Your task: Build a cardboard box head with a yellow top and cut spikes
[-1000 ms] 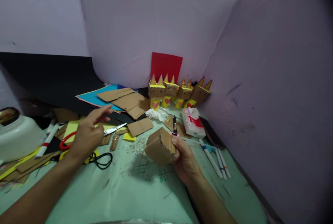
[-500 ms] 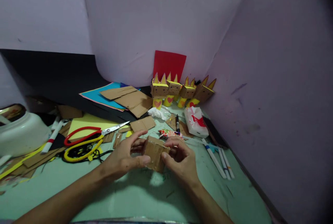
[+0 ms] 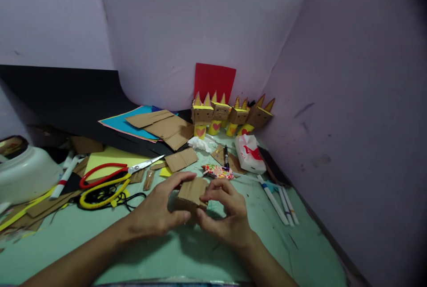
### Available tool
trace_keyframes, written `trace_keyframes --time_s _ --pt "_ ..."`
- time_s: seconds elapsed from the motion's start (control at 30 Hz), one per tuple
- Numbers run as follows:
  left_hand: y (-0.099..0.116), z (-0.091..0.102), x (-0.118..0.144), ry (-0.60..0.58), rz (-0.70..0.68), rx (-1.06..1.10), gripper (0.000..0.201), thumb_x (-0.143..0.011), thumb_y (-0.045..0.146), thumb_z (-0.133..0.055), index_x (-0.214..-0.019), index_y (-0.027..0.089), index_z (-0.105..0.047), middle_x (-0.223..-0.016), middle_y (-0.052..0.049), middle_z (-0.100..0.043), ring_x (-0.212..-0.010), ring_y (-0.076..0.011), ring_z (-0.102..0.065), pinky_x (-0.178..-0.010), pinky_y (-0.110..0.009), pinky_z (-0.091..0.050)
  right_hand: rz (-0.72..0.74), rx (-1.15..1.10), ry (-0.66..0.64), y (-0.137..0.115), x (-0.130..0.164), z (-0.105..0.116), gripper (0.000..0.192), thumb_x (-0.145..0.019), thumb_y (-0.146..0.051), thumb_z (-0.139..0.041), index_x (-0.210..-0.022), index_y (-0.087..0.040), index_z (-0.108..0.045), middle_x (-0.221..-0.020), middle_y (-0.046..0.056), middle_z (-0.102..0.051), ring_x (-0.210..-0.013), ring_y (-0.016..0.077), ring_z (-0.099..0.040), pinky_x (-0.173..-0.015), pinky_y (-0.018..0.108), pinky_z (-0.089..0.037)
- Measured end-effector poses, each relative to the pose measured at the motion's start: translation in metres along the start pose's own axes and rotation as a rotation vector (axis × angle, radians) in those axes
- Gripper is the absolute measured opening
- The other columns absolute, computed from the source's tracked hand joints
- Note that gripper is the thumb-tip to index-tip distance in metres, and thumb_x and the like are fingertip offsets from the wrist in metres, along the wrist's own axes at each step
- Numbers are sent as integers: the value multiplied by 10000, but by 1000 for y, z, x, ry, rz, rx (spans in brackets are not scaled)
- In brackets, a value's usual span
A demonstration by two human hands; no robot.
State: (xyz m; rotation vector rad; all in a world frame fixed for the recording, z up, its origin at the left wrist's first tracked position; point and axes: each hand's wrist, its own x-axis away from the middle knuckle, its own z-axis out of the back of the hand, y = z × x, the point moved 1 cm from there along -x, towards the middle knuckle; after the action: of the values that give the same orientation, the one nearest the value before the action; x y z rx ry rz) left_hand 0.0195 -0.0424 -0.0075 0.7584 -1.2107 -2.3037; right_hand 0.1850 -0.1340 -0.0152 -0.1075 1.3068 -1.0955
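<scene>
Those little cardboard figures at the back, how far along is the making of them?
Four finished figures with box heads, spikes and heart-marked yellow bodies stand by the wall. In hand: the left hand and right hand both grip a plain cardboard box without face or spikes. Flat cardboard pieces, scissors and a black marker lie nearby, so decorating probably remains.

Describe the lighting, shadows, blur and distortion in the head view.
Head view: dim, even light with no glare; the corners darken, most at the right edge. Wide-angle bending curves the purple walls. Soft shadow lies on the green table under the left hand and right hand, which hold the cardboard box. The scissors and cardboard figures look fairly sharp.
</scene>
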Motion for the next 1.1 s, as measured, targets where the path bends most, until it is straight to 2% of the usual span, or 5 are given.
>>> trace_keyframes --time_s 0.33,0.63,0.73,0.9,1.1 --pt "3 -1 -4 -14 97 -99 571 -576 200 -644 -1127 195 -493 -1163 -81 -580 -1071 -285 -558 -882 -363 -481 123 66 -68 -4 2 -3 205 -648 -182 -695 -815 -226 -584 -864 36 -563 -718 162 -595 -621 274 -493" --pt "-9 -3 -6 43 72 354 622 -507 240 -794 -1038 228 -472 -1031 -31 -593 -950 -247 -605 -808 -311 -498 -81 -6 -132 1 1 -7 721 -592 -255 -762 -1222 -214 -415 -1179 122 -516 -1114 275 -501 -913 417 -463" --pt "-14 -3 -3 48 -20 352 622 -571 248 -797 -1102 263 -474 -1154 -37 -547 -1098 -253 -542 -907 -314 -452 -72 2 -182 -1 -1 -5 673 -583 -169 -695 -1201 -211 -433 -1131 102 -563 -1063 264 -537 -889 393 -469" --pt "-15 2 0 -133 16 470 872 -626 437 -784 -1355 303 -325 -1471 -60 -297 -1363 -288 -266 -1085 -354 -285 -1 64 -120 0 -3 -1 657 -531 -103 -573 -1168 -218 -466 -1129 95 -533 -1061 270 -524 -910 419 -447" --pt "-2 -8 0 8 103 334 634 -717 389 -702 -1241 227 -385 -1333 -117 -465 -1170 -282 -511 -984 -388 -403 32 275 8 8 4 -7 634 -575 -176 -649 -1173 -241 -449 -1112 96 -480 -1023 295 -505 -870 473 -455"
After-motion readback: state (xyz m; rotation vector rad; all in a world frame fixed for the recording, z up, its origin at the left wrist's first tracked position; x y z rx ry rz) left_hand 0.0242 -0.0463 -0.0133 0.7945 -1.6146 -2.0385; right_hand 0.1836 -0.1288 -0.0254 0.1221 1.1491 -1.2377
